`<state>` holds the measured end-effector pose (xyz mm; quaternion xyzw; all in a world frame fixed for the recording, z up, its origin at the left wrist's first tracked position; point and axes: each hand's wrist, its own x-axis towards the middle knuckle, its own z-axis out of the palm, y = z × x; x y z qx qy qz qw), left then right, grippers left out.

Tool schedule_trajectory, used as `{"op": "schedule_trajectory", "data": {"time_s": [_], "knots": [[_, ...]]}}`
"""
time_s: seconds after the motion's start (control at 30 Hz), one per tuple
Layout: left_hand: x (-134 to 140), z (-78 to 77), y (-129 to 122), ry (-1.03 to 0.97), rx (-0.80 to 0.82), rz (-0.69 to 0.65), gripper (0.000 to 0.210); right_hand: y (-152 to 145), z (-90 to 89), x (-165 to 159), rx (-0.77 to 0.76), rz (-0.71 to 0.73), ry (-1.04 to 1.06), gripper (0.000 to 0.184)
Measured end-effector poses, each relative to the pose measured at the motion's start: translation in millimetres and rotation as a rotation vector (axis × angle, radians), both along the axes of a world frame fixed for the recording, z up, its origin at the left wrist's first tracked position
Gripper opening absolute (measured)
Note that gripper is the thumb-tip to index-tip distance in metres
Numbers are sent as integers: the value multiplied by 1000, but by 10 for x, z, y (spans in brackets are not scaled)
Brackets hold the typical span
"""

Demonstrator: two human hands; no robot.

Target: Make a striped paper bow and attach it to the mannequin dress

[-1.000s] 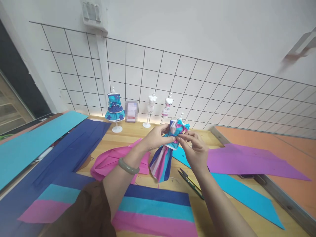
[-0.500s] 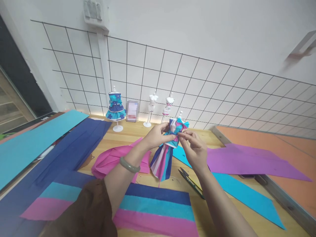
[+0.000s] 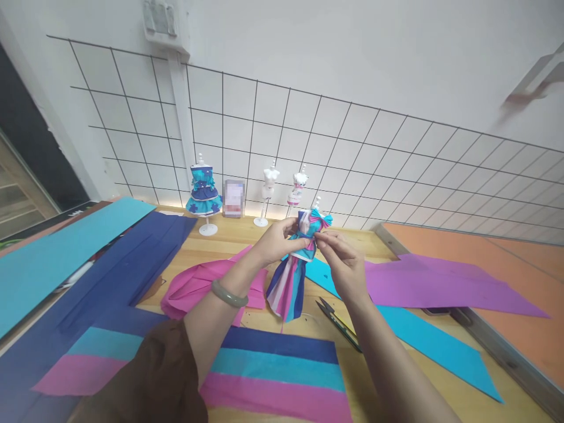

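A miniature dress form (image 3: 316,205) stands tilted in front of me in a striped paper dress (image 3: 288,285) of navy, pink, white and turquoise. A turquoise and pink bow (image 3: 321,220) sits at its shoulder, and a smaller pink bow (image 3: 309,243) is at the waist. My left hand (image 3: 279,239) is closed around the left side of the dressed form, thumb across the waist. With thumb and index finger together, my right hand (image 3: 341,255) pinches the dress's waist beside the small bow. Exactly what lies between those fingertips is hidden.
Scissors (image 3: 337,323) lie below my right hand. Striped paper (image 3: 282,358), pink paper (image 3: 198,282), navy paper (image 3: 163,247), purple sheets (image 3: 445,285) and blue sheets (image 3: 436,341) cover the table. Behind stand another dressed form (image 3: 204,191), a white form (image 3: 270,185) and a phone (image 3: 233,198).
The whole view has shifted slightly, moving things a little left. Both hands keep their hold at the dress's waist, with only slight finger movement.
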<state>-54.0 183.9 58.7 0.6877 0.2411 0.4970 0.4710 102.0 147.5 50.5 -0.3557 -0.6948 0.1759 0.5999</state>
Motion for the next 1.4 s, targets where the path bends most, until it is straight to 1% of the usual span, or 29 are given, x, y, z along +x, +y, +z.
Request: {"op": "schedule_trajectory", "data": {"time_s": [0.1, 0.17, 0.27, 0.47, 0.53, 0.6, 0.63, 0.7, 0.73, 0.77, 0.83, 0.93, 1.07, 1.17, 1.27, 1.4], "knots": [[2, 9, -4, -11, -4, -14, 34, 15, -24, 8, -79, 57, 117, 18], [4, 9, -4, -15, -7, -21, 35, 28, -43, 9, -115, 61, 182, 17], [4, 0, 1, -14, -1, -24, 35, 44, -56, -7, -128, 46, 250, 14], [-14, 9, 12, -10, -1, -12, 34, 44, -70, -60, -136, 6, 277, 14], [-28, 24, 22, -23, -13, 6, 34, 70, -123, -64, -153, -30, 286, 15], [-46, 38, 36, -45, -29, 28, 34, 134, -213, -45, -187, -58, 260, 20], [-55, 42, 45, -58, -35, 43, 34, 182, -267, -21, -217, -75, 210, 23], [-75, 44, 63, -80, -43, 78, 35, 307, -380, 68, -293, -126, 41, 31], [-83, 42, 72, -88, -43, 95, 35, 383, -433, 138, -341, -164, -72, 34], [-90, 39, 79, -94, -40, 111, 35, 465, -480, 225, -371, -197, -130, 36], [-99, 29, 91, -90, -33, 133, 33, 640, -553, 447, -410, -270, -186, 36], [-100, 16, 103, -74, -22, 153, 32, 883, -618, 851, -484, -432, -297, 35], [-87, 4, 119, -68, -26, 160, 33, 1066, -686, 1303, -586, -579, -516, 33], [-80, -1, 128, -65, -40, 171, 33, 1127, -755, 1460, -646, -621, -681, 27], [-79, -5, 129, -61, -49, 176, 33, 1191, -824, 1493, -669, -617, -816, 19], [-76, -7, 125, -66, -46, 171, 32, 1281, -896, 1487, -648, -574, -939, 23]]}}
